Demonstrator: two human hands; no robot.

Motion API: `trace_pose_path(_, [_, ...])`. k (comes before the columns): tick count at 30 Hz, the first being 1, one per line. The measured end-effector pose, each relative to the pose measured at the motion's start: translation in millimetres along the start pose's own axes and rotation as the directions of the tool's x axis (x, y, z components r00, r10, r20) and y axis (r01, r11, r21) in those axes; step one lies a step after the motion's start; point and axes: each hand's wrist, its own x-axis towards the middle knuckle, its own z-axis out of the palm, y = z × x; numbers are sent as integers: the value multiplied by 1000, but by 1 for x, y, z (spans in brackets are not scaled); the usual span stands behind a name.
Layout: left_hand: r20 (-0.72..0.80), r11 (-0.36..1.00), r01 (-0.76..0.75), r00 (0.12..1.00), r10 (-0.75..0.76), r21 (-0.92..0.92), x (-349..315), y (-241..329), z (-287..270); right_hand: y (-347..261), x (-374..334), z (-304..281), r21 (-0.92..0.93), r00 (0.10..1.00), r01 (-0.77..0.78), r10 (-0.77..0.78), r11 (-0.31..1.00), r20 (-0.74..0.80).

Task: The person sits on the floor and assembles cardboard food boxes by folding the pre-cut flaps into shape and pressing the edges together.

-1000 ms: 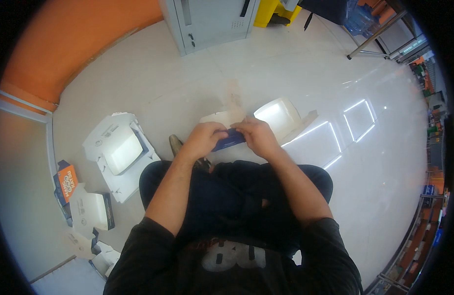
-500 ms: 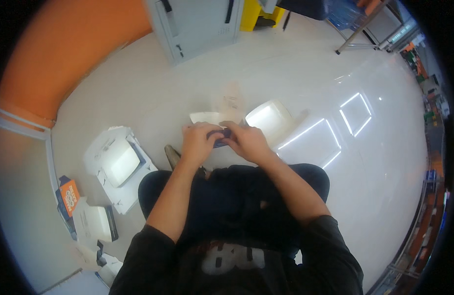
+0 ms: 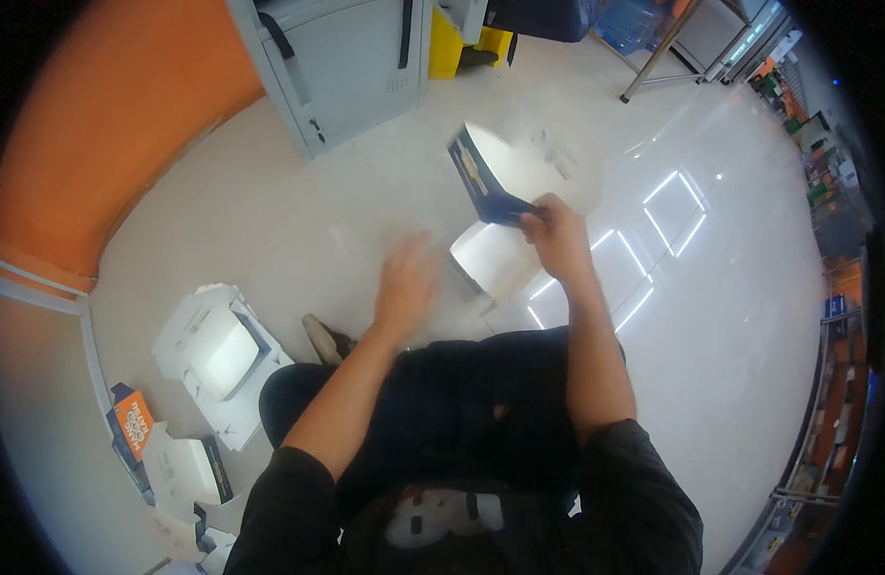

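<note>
The right hand (image 3: 557, 240), a little right of centre in the upper half of the frame, was clenched on the lower right corner of a flat blue-and-white carton (image 3: 495, 172). The carton rose up and to the left from the grip, tilted, with its dark blue printed face turned toward the left and a pale white panel spreading toward the upper right, blurred. Only that one corner sat between the fingers; the rest of the carton stood free above the hand, clear of the floor.

The left hand (image 3: 404, 283) hovered near the centre of the frame, lower and to the left of the carton, well apart from it. It was blurred, fingers spread and loose, grasping nothing. Between the two hands, just below the carton, a white open box (image 3: 495, 264) lay on the pale glossy floor (image 3: 298, 220), close to the left hand's fingertips; whether they touched could not be told.

The person's dark-clothed lap filled the lower centre, and a shoe (image 3: 325, 337) poked out at its left edge. At the lower left lay a spread of unfolded white cartons (image 3: 217, 355), and below them a small orange-and-blue box (image 3: 131, 422) beside another white one (image 3: 183, 470). A grey metal cabinet (image 3: 346, 67) stood at the upper centre, with an orange wall (image 3: 97, 125) curving along the upper left.
</note>
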Motion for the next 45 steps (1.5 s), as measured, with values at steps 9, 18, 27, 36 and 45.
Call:
trace_pose_path(9, [529, 982, -123, 848, 28, 146, -12, -10, 67, 8, -12, -18, -642, 977, -86, 192, 762, 96])
trace_pose_path(18, [520, 973, 223, 839, -160, -61, -10, -3, 54, 48, -20, 68, -592, 979, 50, 80, 804, 190])
trace_pose_path(27, [422, 901, 412, 847, -323, -137, -34, -54, 81, 63, -13, 98, -711, 961, 178, 36, 680, 274])
trace_pose_path(36, [581, 693, 642, 716, -387, -329, -43, -97, 113, 64, -1, 123, -604, 762, 562, -71, 565, 644])
trace_pose_path(45, [777, -376, 751, 280, -564, -544, -14, -93, 74, 61, -9, 104, -28, 728, 44, -13, 999, 685])
